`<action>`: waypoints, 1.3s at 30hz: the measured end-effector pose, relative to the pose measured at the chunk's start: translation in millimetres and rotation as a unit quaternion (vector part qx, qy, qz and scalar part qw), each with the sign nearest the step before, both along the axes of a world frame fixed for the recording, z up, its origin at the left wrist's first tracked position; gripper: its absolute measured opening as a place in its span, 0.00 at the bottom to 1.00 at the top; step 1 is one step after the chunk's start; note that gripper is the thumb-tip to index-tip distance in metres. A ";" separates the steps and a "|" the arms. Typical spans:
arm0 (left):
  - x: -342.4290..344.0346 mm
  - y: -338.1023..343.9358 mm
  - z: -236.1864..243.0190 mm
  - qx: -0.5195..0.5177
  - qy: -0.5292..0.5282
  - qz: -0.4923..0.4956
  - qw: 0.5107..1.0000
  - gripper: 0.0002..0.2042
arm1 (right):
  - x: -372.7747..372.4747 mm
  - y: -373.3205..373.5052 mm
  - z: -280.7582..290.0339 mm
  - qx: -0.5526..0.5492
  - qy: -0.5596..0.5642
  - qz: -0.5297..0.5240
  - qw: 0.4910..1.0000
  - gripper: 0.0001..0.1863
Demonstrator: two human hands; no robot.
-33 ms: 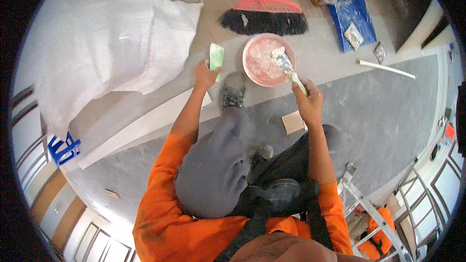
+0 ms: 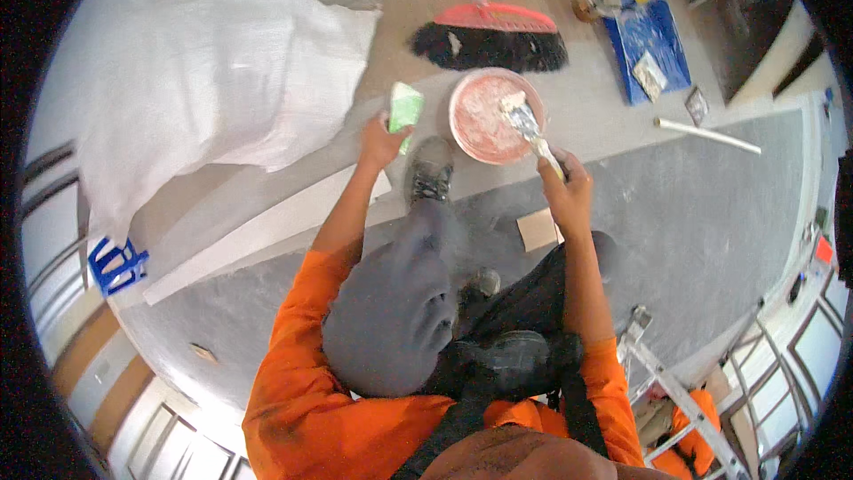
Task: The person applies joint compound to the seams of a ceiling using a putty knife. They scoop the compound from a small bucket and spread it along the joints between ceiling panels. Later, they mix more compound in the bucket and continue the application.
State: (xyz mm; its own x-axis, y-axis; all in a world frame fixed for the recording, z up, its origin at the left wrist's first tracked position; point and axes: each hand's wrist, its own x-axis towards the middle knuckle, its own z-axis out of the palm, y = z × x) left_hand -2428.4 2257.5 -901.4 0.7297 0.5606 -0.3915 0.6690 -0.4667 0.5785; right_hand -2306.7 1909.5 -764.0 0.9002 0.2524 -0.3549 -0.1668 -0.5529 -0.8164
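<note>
My right hand grips the handle of a trowel. Its blade, loaded with white paste, dips into a round pink bucket on the floor in front of me. My left hand holds a green sponge block just left of the bucket. I crouch with my grey shoe close to the bucket's near rim. Both arms wear orange sleeves.
A large white sack lies at the far left. A broom lies beyond the bucket, with a blue tray and a white stick to the right. A long white board runs left; a ladder stands lower right.
</note>
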 end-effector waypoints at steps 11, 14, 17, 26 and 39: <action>-72.6 -11.1 338.0 -0.188 -0.241 0.124 0.944 0.19 | 15.1 75.4 137.4 0.319 0.039 0.039 0.946 0.21; -120.4 -16.2 412.6 -0.098 -0.332 0.180 0.921 0.18 | 12.8 125.8 187.1 0.403 0.000 0.108 0.909 0.20; -143.1 -14.8 478.4 0.066 -0.401 0.215 0.888 0.18 | -3.0 168.3 253.6 0.442 -0.038 0.154 0.883 0.21; -95.2 63.9 529.5 0.348 -0.441 0.265 0.784 0.14 | -34.6 332.6 371.7 0.312 -0.373 0.254 0.836 0.24; -63.5 109.3 469.6 0.290 -0.413 0.244 0.828 0.17 | -60.8 373.3 347.7 0.199 -0.389 0.326 0.838 0.23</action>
